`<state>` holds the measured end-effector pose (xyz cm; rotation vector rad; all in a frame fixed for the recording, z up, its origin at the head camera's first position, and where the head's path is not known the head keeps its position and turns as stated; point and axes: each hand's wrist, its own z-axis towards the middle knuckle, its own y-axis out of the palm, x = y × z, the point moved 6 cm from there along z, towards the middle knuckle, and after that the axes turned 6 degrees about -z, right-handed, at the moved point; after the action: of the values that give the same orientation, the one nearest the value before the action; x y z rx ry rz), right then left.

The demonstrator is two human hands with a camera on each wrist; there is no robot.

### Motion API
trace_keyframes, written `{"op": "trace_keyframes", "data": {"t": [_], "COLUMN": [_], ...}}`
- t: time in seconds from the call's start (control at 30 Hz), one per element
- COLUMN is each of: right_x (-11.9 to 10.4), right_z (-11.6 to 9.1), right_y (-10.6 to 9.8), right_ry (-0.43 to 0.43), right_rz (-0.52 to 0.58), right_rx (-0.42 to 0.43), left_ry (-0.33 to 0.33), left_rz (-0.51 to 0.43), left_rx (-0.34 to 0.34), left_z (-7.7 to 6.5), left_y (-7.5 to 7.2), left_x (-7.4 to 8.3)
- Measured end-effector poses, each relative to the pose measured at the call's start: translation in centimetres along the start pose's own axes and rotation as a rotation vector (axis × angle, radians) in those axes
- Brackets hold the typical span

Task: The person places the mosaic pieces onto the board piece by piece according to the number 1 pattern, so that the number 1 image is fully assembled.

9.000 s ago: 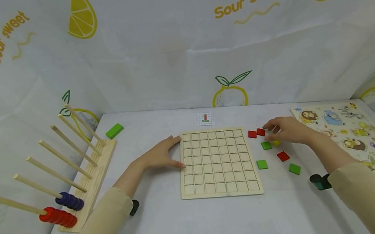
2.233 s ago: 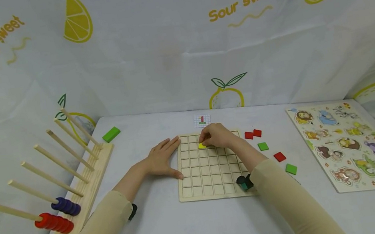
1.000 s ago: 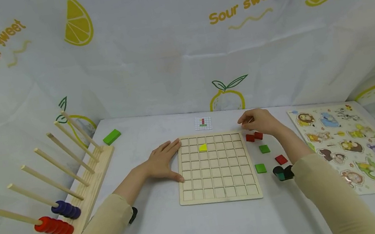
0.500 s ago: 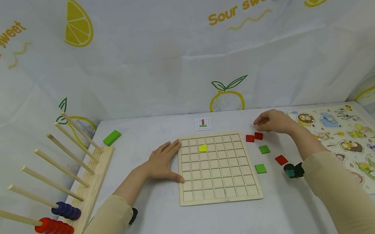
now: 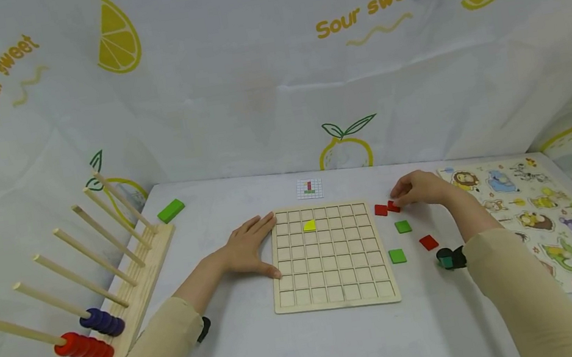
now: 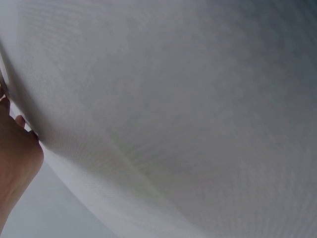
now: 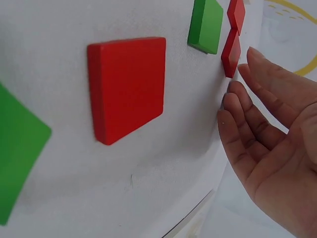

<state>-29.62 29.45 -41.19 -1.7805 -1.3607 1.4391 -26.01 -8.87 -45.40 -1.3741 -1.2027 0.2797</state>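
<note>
My left hand [image 5: 249, 249] lies with spread fingers at the left edge of a square wooden grid board [image 5: 338, 305]; in the left wrist view only part of that hand [image 6: 17, 153] shows. On the board, one cell in the second row bears a yellow tile [image 5: 309, 225] with a slanted or rounded side. To the right, my right hand [image 5: 420, 188] is at a red tile [image 5: 392, 206] that nearly meets another red tile [image 5: 381, 210]. The right wrist view shows loosely bent fingers and thumb [image 7: 267, 74] right beside that tile [image 7: 231, 53], not closed round it.
Green tiles [image 5: 397, 256] [image 5: 403, 227] and a red tile [image 5: 429, 242] lie right of the board. A small pattern card [image 5: 310, 188] is behind it. At left stand a peg rack [image 5: 155, 253] with rings and a green block [image 5: 171, 210]; an animal puzzle [image 5: 554, 225] lies at right.
My right hand carried the yellow tile onto the board and let it go. It then moved back right and came down to the red tiles. My left hand stayed at the board's edge.
</note>
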Motion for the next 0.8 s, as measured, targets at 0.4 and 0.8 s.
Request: {"op": "trace_keyframes", "data": {"t": [0.4, 0.8], "right_x": [0.27, 0.53], "right_z": [0.19, 0.49], "right_y": [0.33, 0.83], "right_ry": [0.019, 0.034], "right_rz": [-0.008, -0.017], "right_rx": [-0.007, -0.011], "left_ry": [0.001, -0.001], "left_rz": [-0.008, -0.004], "left_rx": [0.001, 0.001], "left_z": [0.18, 0.10], "left_y": [0.04, 0.14], "left_x": [-0.11, -0.29]}}
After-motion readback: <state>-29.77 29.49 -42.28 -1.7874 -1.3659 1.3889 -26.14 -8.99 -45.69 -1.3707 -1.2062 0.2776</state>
